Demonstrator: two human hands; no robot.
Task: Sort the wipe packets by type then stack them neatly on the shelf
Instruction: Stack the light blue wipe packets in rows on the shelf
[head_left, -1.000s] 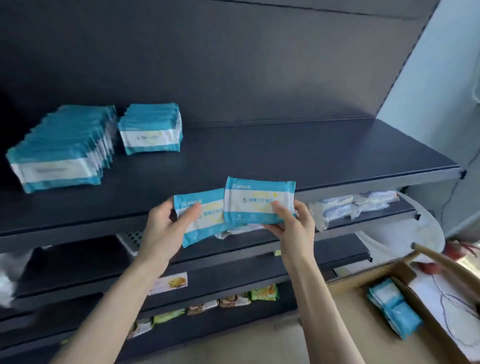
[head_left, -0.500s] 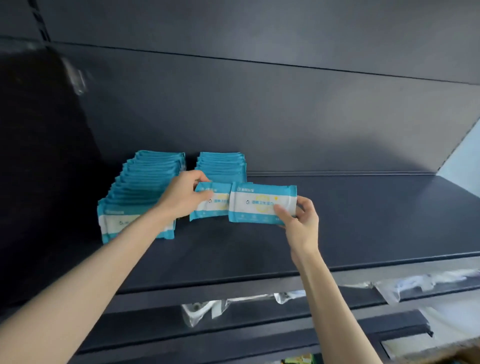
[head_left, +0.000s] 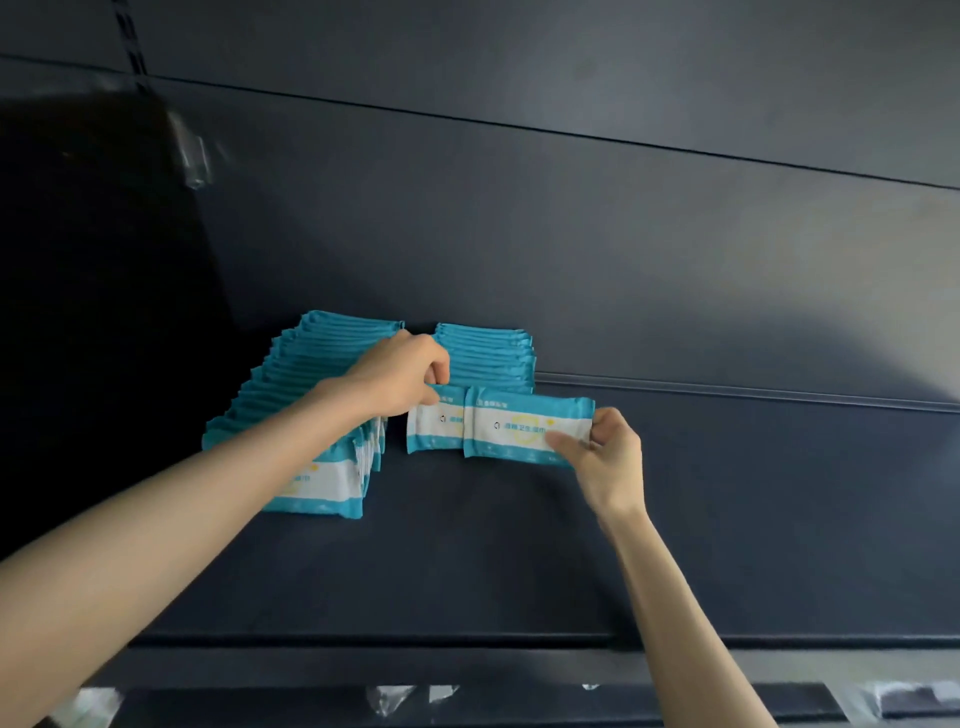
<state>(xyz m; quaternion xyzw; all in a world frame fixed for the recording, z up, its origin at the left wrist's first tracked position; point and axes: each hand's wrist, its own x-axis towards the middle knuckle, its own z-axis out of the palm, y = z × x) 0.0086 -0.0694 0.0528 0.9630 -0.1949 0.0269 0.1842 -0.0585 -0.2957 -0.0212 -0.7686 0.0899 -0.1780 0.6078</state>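
A dark shelf (head_left: 519, 545) runs across the view under a dark back panel (head_left: 571, 260), closed on the left by a black side panel (head_left: 104, 312). At the far left a long row of packets (head_left: 311, 415), teal with a white band, runs from the back panel toward the near edge. Just right of it, against the back, sits a shorter stack (head_left: 485, 358) of the same kind. In front of that stack two more packets are held upright, side by side. The left hand (head_left: 400, 376), fingers curled, pinches the top left corner of the left packet (head_left: 434, 426). The right hand (head_left: 605, 452) pinches the right end of the right packet (head_left: 524, 428) between thumb and bent fingers. The right packet overlaps the left one's right end. The left forearm (head_left: 208, 493) crosses the row and hides part of its near packets. Whether the two held packets touch the shelf cannot be told, and their print is too small to read. Along the bottom edge, clear wrappers (head_left: 389, 696) on a lower shelf (head_left: 519, 701) are blurred and cut off.
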